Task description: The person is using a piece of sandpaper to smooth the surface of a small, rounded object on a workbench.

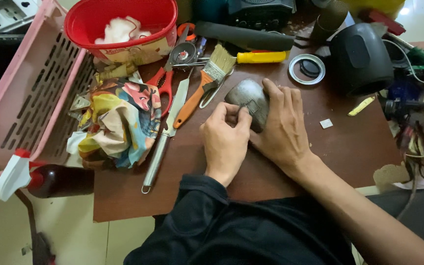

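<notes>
- Two hands work on one grey metal shell [248,96], which lies near the middle of the brown tabletop [349,142].
- The left hand [225,139] has its grip pinched together on a small grey patch [251,106] on the shell.
- The right hand [281,128] lies over the shell, fingers clamped around its side.
- The shell looks dull, rounded and scuffed.
- Beside it lie one paintbrush [206,81], one saw [167,131] and one crumpled cloth [119,122].

The grey, rounded metal piece [249,98] lies on the brown counter [339,147]; a small grey square patch [252,107] sits on its surface.
</notes>
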